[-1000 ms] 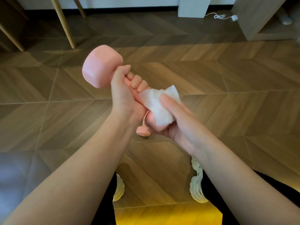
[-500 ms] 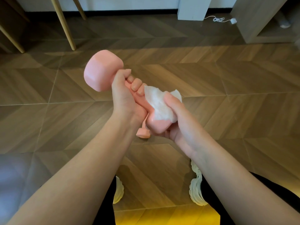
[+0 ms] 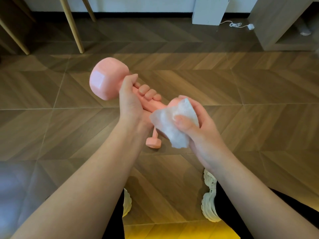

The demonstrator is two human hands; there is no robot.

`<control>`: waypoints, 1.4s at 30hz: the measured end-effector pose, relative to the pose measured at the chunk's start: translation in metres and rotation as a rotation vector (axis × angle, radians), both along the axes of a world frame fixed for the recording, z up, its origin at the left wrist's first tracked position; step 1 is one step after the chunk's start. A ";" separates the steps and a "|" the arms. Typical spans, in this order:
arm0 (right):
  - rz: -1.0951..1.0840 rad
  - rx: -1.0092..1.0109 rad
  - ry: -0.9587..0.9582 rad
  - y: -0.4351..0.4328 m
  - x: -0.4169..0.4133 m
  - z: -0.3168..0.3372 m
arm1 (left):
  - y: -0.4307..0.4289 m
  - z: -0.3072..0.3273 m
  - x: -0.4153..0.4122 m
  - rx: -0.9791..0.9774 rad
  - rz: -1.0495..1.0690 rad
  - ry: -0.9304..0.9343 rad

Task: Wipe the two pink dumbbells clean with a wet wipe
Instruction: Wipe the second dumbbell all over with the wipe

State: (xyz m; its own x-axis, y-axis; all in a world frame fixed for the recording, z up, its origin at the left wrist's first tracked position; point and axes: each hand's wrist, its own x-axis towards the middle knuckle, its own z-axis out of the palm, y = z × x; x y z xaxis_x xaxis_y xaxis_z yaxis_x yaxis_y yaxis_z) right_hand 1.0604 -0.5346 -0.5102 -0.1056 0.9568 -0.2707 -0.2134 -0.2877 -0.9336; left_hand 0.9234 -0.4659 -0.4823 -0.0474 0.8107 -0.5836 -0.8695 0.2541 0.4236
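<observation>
Chevron wood floor (image 3: 241,118) lies under the hands. The left hand (image 3: 129,104) grips the pink dumbbell (image 3: 108,78) by its handle; the right hand (image 3: 203,128) clasps a wet wipe (image 3: 169,128) over its near end. The second dumbbell (image 3: 152,142), seemingly on the floor, lies just below them.

A herringbone wooden floor (image 3: 241,83) filled the view. Slanted pale wooden legs (image 3: 72,26) stood at the far left, and a white box (image 3: 209,10) sat against the wall beside a coiled white cable (image 3: 235,25) and a wooden cabinet (image 3: 276,19).
</observation>
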 end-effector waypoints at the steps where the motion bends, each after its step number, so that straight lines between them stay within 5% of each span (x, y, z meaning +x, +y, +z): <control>1: -0.032 -0.004 -0.004 0.001 -0.005 -0.001 | 0.000 0.000 -0.001 0.018 0.005 0.007; 6: -0.137 -0.110 0.065 0.008 -0.014 -0.001 | -0.002 0.001 0.000 0.076 0.001 0.029; 11: -0.001 -0.064 0.196 0.007 -0.004 0.006 | -0.001 0.003 -0.002 0.089 -0.003 0.050; 18: -0.167 -0.143 0.030 0.005 -0.015 0.002 | -0.005 -0.001 0.008 0.112 -0.046 0.130; 26: 0.035 -0.110 0.255 0.004 0.003 0.009 | 0.001 -0.004 -0.004 0.122 0.000 0.008; 30: 0.127 -0.258 0.301 0.005 -0.004 0.008 | -0.001 -0.004 -0.004 0.214 -0.043 0.002; 36: 0.154 -0.416 0.295 0.012 0.000 0.009 | -0.001 0.000 0.003 0.292 -0.160 0.119; 42: 0.294 -0.450 0.028 0.001 0.012 0.009 | -0.004 -0.008 0.006 0.313 -0.314 0.352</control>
State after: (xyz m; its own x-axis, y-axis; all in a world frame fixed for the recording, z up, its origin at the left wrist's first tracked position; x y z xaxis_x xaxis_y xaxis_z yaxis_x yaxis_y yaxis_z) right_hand 1.0720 -0.5334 -0.5012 -0.3647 0.6757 -0.6406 -0.0860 -0.7095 -0.6994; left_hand 0.9290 -0.4699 -0.4908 0.0755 0.9490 -0.3061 -0.5650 0.2936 0.7711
